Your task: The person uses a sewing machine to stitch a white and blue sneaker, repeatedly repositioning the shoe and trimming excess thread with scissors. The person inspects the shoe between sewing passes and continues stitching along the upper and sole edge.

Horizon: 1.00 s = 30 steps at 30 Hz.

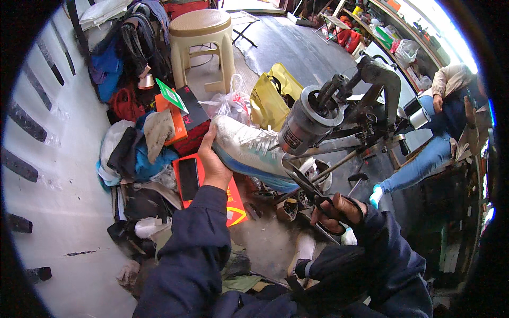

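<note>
My left hand [214,164] grips the left end of a white sneaker [238,146] with a blue-tinted sole, its fingers closed around it. The shoe's right end sits beneath the cylindrical head of a dark metal machine [305,122] with rods and a curved arm. In my right hand [342,214] is a pair of dark scissors [305,183], fingers through the handles, blades reaching up to the sneaker's right end. Whether they touch it I cannot tell.
A stool [200,26], yellow bag [273,90] and white plastic bag [228,106] stand behind. Clothes [143,164] and an orange box [230,206] with a phone [188,177] lie left. Another person [450,95] sits right, near shelves [387,37]. A pale slotted surface [63,212] borders the left.
</note>
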### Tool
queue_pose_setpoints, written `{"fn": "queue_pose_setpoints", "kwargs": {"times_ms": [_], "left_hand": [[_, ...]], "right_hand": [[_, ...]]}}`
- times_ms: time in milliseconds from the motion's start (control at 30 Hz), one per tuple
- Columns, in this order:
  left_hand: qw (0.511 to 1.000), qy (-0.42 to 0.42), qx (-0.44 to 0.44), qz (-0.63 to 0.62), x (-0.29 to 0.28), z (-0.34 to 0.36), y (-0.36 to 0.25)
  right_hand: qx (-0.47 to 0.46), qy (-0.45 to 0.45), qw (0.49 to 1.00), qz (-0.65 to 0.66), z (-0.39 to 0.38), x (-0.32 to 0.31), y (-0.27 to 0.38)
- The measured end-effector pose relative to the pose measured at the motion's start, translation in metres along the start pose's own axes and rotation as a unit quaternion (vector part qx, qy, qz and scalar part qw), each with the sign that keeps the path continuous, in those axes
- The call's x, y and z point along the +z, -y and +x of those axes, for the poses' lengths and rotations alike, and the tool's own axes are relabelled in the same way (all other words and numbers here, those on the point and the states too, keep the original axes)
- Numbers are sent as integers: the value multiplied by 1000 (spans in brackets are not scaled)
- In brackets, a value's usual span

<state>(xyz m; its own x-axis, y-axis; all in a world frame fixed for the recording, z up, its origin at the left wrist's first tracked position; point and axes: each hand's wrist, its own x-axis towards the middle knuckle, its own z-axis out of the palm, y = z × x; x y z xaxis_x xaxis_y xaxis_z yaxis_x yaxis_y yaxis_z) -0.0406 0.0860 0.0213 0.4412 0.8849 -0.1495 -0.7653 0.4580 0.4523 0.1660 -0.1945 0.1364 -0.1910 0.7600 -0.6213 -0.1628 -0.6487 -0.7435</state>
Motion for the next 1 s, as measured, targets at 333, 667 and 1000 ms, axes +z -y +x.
{"fn": "queue_pose_setpoints", "kwargs": {"times_ms": [333,667,1000], "left_hand": [[1000,-25,-14,4,-3,3,4],[998,-48,-23,16,-12,3,12],[999,17,-16,-24,-17,9,4]], "right_hand": [[-6,37,999,31,5,-9,-4],[16,4,999,-46,9,-2,23],[-19,12,997,-76,12,10,31]]}}
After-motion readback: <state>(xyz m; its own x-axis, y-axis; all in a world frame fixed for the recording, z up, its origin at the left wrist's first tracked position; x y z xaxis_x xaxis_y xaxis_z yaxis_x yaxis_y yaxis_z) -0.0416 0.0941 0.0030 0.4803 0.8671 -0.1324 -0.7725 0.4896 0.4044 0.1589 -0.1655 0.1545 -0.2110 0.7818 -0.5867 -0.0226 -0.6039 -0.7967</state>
